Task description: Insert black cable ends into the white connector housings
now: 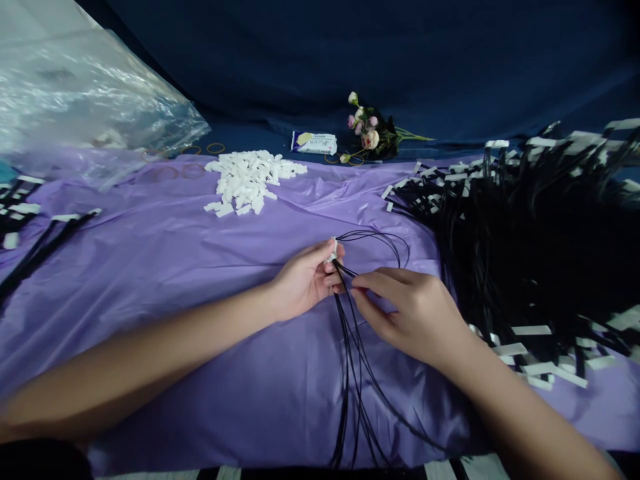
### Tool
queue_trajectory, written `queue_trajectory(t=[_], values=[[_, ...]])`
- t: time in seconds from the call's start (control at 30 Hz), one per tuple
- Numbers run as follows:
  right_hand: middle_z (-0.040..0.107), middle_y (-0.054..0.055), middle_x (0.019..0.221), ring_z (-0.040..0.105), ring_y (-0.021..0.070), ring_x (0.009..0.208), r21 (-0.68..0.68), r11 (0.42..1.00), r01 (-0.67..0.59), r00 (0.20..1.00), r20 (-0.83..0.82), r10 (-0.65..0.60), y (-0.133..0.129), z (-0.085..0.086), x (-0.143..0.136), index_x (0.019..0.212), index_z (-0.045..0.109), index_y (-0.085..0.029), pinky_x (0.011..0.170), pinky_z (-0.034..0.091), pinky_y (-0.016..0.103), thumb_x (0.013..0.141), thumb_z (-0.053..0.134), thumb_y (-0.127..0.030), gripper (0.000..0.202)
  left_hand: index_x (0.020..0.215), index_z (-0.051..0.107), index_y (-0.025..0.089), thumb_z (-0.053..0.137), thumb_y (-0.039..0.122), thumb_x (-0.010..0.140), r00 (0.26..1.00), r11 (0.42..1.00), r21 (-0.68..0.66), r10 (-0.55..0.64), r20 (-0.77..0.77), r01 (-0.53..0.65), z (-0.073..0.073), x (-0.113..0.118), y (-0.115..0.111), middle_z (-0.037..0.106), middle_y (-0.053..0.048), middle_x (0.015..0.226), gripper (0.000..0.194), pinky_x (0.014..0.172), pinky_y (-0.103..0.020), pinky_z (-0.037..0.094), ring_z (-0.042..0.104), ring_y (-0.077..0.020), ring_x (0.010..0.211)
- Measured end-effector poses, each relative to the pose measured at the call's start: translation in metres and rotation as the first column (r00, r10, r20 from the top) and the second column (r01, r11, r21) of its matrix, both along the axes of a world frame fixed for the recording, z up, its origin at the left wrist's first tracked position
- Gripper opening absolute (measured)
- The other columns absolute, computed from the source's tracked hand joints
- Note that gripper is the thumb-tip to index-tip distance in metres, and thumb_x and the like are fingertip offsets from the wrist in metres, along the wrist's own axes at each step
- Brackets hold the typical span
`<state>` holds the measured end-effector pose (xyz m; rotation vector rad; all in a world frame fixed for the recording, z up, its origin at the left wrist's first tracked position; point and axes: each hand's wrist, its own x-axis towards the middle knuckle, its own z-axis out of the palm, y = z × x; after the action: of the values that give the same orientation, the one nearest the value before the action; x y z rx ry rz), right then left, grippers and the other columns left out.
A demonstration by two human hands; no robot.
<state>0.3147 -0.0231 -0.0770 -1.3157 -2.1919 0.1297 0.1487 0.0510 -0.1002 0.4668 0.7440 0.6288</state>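
My left hand point(309, 279) pinches a small white connector point(333, 252) between thumb and fingers. Thin black wires point(357, 347) run from it; some loop off to the upper right, others hang down toward the table's front edge. Just right of it, my right hand point(407, 307) has thumb and forefinger closed on one or more of these wires near the connector. How many wires it grips I cannot tell.
White connector pieces point(245, 180) lie heaped behind my left hand. A big pile of black wires point(530, 253) with white ends covers the right side. More wire bundles point(45, 233) lie far left, below clear plastic wrap point(100, 93). A wrapped packet point(314, 142) and artificial flowers point(370, 137) sit at the back.
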Motion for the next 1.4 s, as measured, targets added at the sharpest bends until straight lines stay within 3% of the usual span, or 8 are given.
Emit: queue_trajectory(t=[0.37, 0.7, 0.93, 1.07, 1.17, 1.27, 1.33, 1.4], values=[[0.071, 0.001, 0.097, 0.067, 0.0153, 0.085, 0.021, 1.0, -0.009, 1.0, 0.029, 0.008, 0.006, -0.011, 0.001, 0.096, 0.065, -0.019, 0.076, 0.052, 0.025, 0.082, 0.065, -0.017, 0.014, 0.079, 0.058, 0.015, 0.047, 0.03, 0.091, 0.999, 0.997, -0.061, 0.039, 0.014, -0.038, 0.003, 0.0, 0.001, 0.038, 0.005, 0.054, 0.023, 0.052, -0.025, 0.047, 0.04, -0.0085, 0.045], [0.072, 0.003, 0.096, 0.066, 0.0135, 0.076, 0.316, 0.928, -0.195, 0.972, 0.189, 0.14, 0.008, -0.002, 0.006, 0.092, 0.069, -0.018, 0.062, 0.051, 0.024, 0.086, 0.058, -0.012, 0.013, 0.08, 0.057, 0.014, 0.046, 0.031, 0.092, 0.999, 0.993, -0.11, 0.032, 0.021, -0.03, 0.005, 0.0, 0.002, 0.037, 0.005, 0.055, 0.024, 0.046, -0.022, 0.042, 0.038, -0.0073, 0.042], [0.072, 0.005, 0.094, 0.068, 0.0144, 0.075, 0.345, 0.913, -0.218, 0.968, 0.197, 0.157, 0.009, 0.004, 0.008, 0.091, 0.07, -0.016, 0.06, 0.052, 0.024, 0.089, 0.054, -0.011, 0.018, 0.078, 0.057, 0.014, 0.048, 0.033, 0.091, 0.999, 0.994, -0.113, 0.009, 0.048, -0.004, 0.004, -0.001, 0.003, 0.035, 0.006, 0.054, 0.024, 0.049, -0.021, 0.044, 0.037, -0.0064, 0.042], [0.071, 0.004, 0.099, 0.067, 0.0136, 0.082, 0.259, 0.948, -0.186, 0.982, 0.082, 0.171, 0.008, -0.001, 0.01, 0.094, 0.068, -0.017, 0.069, 0.055, 0.024, 0.087, 0.057, -0.01, 0.015, 0.078, 0.057, 0.015, 0.05, 0.034, 0.09, 0.998, 0.994, -0.107, 0.001, 0.056, 0.005, 0.002, -0.002, 0.003, 0.035, 0.006, 0.053, 0.024, 0.05, -0.022, 0.045, 0.037, -0.0064, 0.042], [0.07, 0.005, 0.094, 0.066, 0.0134, 0.083, 0.131, 0.988, -0.087, 0.972, -0.205, 0.113, 0.008, -0.003, 0.006, 0.095, 0.067, -0.016, 0.075, 0.056, 0.024, 0.085, 0.059, -0.011, 0.014, 0.079, 0.056, 0.015, 0.048, 0.034, 0.091, 0.997, 0.996, -0.083, -0.02, 0.072, 0.026, 0.001, -0.002, 0.003, 0.036, 0.006, 0.054, 0.023, 0.054, -0.026, 0.048, 0.039, -0.0071, 0.043], [0.068, 0.005, 0.086, 0.066, 0.0132, 0.071, -0.085, 0.995, 0.059, 0.837, -0.538, -0.096, 0.011, -0.006, -0.001, 0.09, 0.067, -0.016, 0.058, 0.056, 0.022, 0.084, 0.062, -0.02, 0.008, 0.081, 0.056, 0.016, 0.047, 0.033, 0.091, 0.997, 0.997, -0.068, -0.037, 0.067, 0.041, 0.0, -0.002, 0.003, 0.035, 0.006, 0.055, 0.022, 0.057, -0.028, 0.05, 0.04, -0.007, 0.044], [0.068, 0.005, 0.085, 0.066, 0.0137, 0.066, -0.253, 0.962, 0.1, 0.651, -0.715, -0.255, 0.014, -0.007, -0.004, 0.086, 0.065, -0.016, 0.052, 0.056, 0.023, 0.085, 0.061, -0.028, 0.012, 0.082, 0.055, 0.015, 0.049, 0.033, 0.09, 0.997, 0.997, -0.047, -0.057, 0.059, 0.06, 0.0, -0.003, 0.002, 0.034, 0.006, 0.057, 0.021, 0.057, -0.028, 0.051, 0.04, -0.0068, 0.046], [0.068, 0.006, 0.088, 0.068, 0.0149, 0.069, -0.327, 0.941, 0.092, 0.449, -0.83, -0.332, 0.018, -0.009, -0.002, 0.085, 0.062, -0.016, 0.059, 0.058, 0.027, 0.088, 0.056, -0.031, 0.016, 0.082, 0.055, 0.015, 0.051, 0.032, 0.089, 0.995, 0.996, -0.004, -0.09, 0.047, 0.09, -0.001, -0.003, 0.001, 0.034, 0.006, 0.058, 0.019, 0.058, -0.029, 0.051, 0.041, -0.0068, 0.047]])
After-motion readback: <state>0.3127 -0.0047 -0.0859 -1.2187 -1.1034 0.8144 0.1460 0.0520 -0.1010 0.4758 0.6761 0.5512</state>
